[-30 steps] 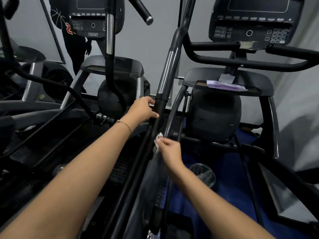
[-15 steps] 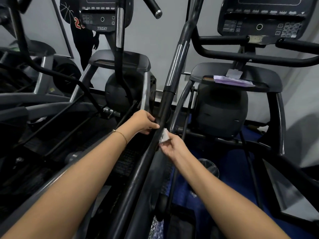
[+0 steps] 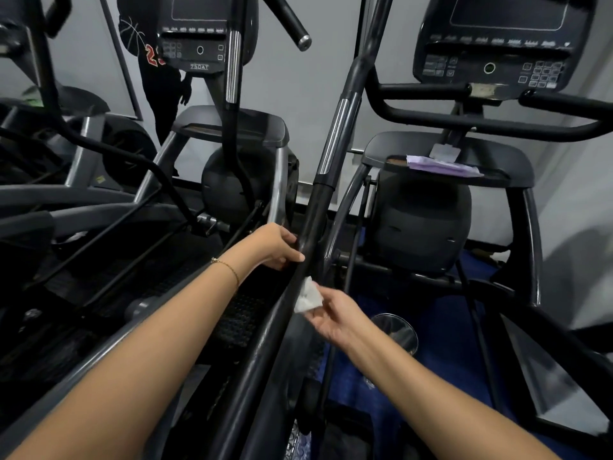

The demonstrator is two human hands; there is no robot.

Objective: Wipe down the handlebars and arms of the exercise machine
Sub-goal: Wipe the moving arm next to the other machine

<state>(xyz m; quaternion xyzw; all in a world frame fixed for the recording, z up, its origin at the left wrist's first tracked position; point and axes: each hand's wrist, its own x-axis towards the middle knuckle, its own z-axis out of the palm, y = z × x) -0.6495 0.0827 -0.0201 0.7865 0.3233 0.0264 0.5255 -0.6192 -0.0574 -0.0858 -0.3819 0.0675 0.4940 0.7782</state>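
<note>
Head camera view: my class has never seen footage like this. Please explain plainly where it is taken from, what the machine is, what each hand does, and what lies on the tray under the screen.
The picture comes from a camera worn on a person's head, looking forward and down, so both forearms reach out into view. Around them stand gym exercise machines. The long black arm rising through the middle is one machine's moving handle. The left hand grips it. Just below, the right hand pinches a small white wipe against the arm's right side. At top right is a console with a dark screen and buttons. On the tray beneath it lies a flat purple packet.
</note>
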